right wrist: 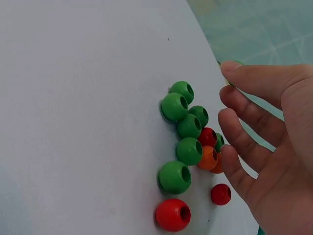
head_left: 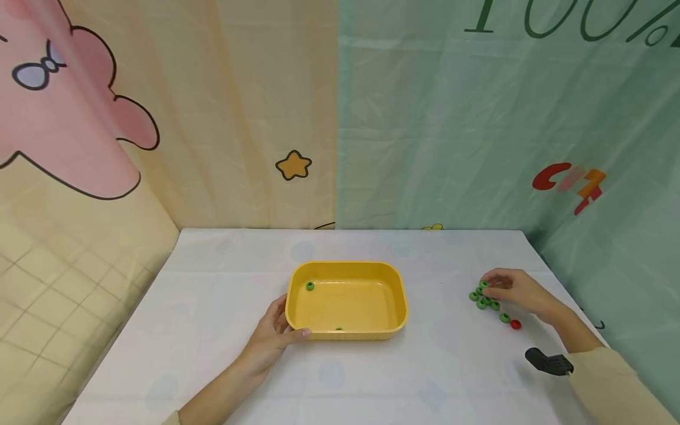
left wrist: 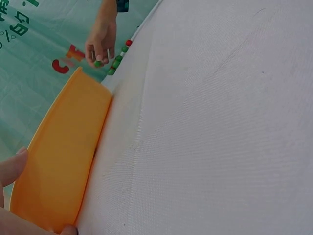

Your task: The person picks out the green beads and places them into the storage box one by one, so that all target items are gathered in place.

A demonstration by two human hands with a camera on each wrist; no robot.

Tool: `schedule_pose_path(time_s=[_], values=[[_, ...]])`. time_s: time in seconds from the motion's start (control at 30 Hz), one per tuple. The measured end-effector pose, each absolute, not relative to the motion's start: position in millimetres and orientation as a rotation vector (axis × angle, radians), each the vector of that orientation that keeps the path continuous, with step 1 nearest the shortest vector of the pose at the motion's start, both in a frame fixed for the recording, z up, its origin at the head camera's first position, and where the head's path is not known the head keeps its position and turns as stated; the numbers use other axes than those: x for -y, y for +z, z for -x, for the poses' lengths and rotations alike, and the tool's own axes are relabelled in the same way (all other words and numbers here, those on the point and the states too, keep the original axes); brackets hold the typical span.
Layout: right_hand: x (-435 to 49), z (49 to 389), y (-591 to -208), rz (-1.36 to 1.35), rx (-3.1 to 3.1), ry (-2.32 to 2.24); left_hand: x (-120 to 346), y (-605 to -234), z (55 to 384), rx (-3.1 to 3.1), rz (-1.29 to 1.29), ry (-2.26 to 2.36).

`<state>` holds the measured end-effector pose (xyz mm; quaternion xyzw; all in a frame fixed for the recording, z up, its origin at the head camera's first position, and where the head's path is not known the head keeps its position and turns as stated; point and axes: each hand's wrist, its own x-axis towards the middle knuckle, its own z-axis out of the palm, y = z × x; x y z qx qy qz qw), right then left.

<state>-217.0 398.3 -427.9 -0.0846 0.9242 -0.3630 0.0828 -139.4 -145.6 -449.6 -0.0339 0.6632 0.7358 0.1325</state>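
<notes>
A yellow tray [head_left: 346, 335] lies on the table, and my left hand [head_left: 273, 336] grips its left end, thumb over the near corner of the rim. Inside the tray are a green bead [head_left: 310, 285] at the far left and another, mostly hidden behind the near wall. Over at the right, my right hand [head_left: 523, 290] pinches a green bead [left wrist: 98, 63] between thumb and fingertip, above a cluster of loose beads. In the right wrist view that cluster holds several green beads [right wrist: 175, 106], a red bead [right wrist: 173, 215] at its near end and orange beads [right wrist: 207, 157] close to the fingers.
White cloth covers the table [head_left: 223, 295]. Printed curtains [head_left: 255, 118] hang behind it and along both sides. A black strap end [head_left: 549, 361] sticks out from the right sleeve. One more red bead [right wrist: 221, 194] sits apart, below the right fingers.
</notes>
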Motion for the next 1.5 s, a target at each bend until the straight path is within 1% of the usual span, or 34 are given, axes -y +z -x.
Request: schedule_pose_path(time_s=[0.33, 0.87, 1.5], values=[[-378, 225, -421, 0.318, -2.684, -1.152, 144, -449, 139, -1.939, 0.106, 2.126], [-336, 248, -415, 0.451, -2.646, -1.097, 145, -451, 139, -1.948, 0.125, 2.110], [-287, 265, -396, 0.550, -2.604, -1.097, 145, -450, 140, -1.943, 0.124, 2.117]])
